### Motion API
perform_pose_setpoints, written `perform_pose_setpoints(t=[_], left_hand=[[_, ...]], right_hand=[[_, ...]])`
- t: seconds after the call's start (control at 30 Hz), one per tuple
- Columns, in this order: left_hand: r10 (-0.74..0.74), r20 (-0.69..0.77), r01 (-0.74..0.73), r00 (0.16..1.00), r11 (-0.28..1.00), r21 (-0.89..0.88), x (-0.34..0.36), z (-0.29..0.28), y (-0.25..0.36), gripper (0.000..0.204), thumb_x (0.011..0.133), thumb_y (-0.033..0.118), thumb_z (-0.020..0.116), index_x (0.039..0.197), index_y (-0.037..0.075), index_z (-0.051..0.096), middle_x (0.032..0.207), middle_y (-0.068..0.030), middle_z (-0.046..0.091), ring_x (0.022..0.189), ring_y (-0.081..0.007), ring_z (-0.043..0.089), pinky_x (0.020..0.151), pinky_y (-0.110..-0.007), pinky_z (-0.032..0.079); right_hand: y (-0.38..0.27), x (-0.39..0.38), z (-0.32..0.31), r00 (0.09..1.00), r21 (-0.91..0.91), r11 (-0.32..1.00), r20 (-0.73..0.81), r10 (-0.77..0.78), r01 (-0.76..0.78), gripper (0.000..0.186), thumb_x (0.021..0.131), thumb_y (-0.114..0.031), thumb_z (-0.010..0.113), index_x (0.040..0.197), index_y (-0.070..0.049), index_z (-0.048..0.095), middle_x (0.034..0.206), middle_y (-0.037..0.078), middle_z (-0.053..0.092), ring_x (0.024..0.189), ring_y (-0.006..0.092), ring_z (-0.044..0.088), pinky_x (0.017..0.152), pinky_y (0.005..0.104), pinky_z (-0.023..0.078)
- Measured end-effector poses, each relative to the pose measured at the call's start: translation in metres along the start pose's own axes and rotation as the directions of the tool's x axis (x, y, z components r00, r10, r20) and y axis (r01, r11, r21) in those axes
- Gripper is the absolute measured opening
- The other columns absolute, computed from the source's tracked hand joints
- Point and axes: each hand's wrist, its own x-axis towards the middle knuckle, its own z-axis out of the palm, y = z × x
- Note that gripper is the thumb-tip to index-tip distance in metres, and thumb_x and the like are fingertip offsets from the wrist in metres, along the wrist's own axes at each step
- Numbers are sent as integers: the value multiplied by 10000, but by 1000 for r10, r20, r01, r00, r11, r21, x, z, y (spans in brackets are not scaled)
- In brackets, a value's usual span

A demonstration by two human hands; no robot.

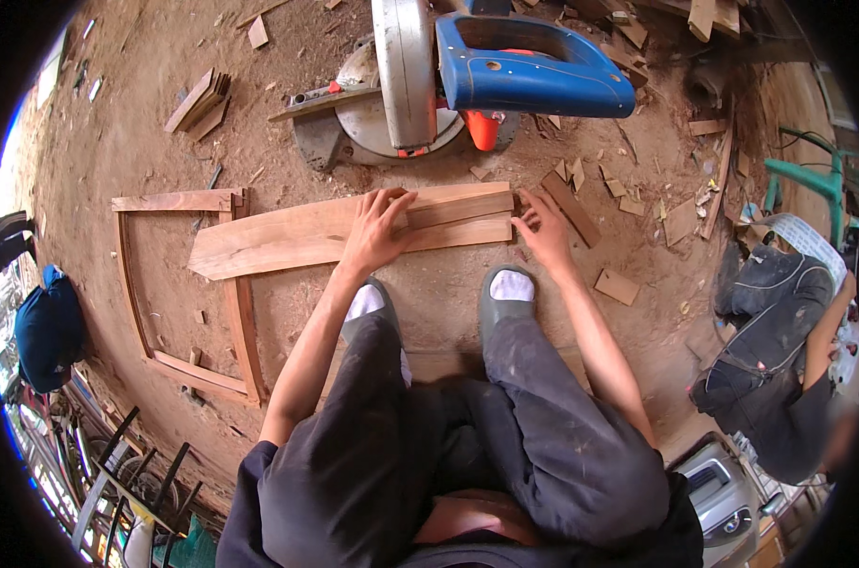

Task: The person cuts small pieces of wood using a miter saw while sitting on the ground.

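A wide, pale wooden board (278, 237) with an angled left end lies across the ground in front of my feet. Along its right part runs a narrower wooden strip (462, 210). My left hand (377, 232) is over the middle of the board, fingers bent across the wood and pressing on it. At the right end, my right hand (543, 227) has its thumb and fingers apart, the fingertips close to the board's end corners. Whether they touch the wood I cannot tell. The board's left part overlaps a rectangular wooden frame (243, 331) lying on the ground.
A miter saw with a blue handle (533, 71) stands just beyond the board. Wood offcuts (571, 208) are scattered to the right, and a small stack of wood pieces (200, 102) lies far left. Another person (779, 322) is at the right, near a grey machine (718, 488).
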Motion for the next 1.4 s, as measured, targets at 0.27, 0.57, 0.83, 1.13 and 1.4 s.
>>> perform_pose_setpoints(t=[0.27, 0.57, 0.83, 1.13, 1.4], left_hand=[[-24, -129, 12, 991, 995, -94, 7, 8, -7, 428, 801, 158, 844, 1189, 79, 684, 1224, -119, 612, 1184, -349, 546, 1024, -455, 481], [-52, -211, 31, 976, 995, -100, 11, 12, -7, 418, 805, 146, 850, 1181, 64, 687, 1158, -125, 628, 1111, -337, 575, 948, -439, 497], [-39, -227, 24, 973, 997, -68, 12, 13, -7, 418, 807, 157, 851, 1179, 60, 688, 1148, -122, 635, 1086, -335, 582, 940, -434, 493], [-60, -241, 44, 969, 996, -74, 13, 16, -6, 432, 811, 171, 847, 1201, 66, 693, 1144, -122, 642, 1082, -333, 583, 941, -433, 492], [-75, -212, 56, 974, 994, -96, 13, 13, -8, 427, 812, 174, 850, 1198, 68, 703, 1150, -127, 637, 1082, -336, 588, 941, -436, 497]], right_hand=[[6, 6, 27, 995, 214, 976, -89, 52, -32, 411, 891, -20, 767, 1292, -9, 678, 1082, 88, 673, 875, 130, 666, 744, 263, 574], [0, 15, 31, 988, 205, 976, -118, 96, -70, 340, 907, -29, 756, 1245, -25, 714, 1037, 76, 668, 864, 129, 659, 740, 264, 570], [1, 17, 31, 988, 236, 969, -115, 100, -71, 348, 914, -38, 755, 1259, -28, 713, 1027, 61, 660, 852, 113, 650, 726, 259, 563], [3, 19, 31, 989, 257, 964, -111, 96, -65, 345, 913, -35, 756, 1256, -30, 718, 1007, 66, 667, 823, 113, 658, 692, 257, 561], [1, 20, 31, 988, 286, 956, -109, 109, -74, 342, 910, -26, 753, 1250, -11, 716, 978, 73, 682, 802, 112, 659, 675, 254, 556]])
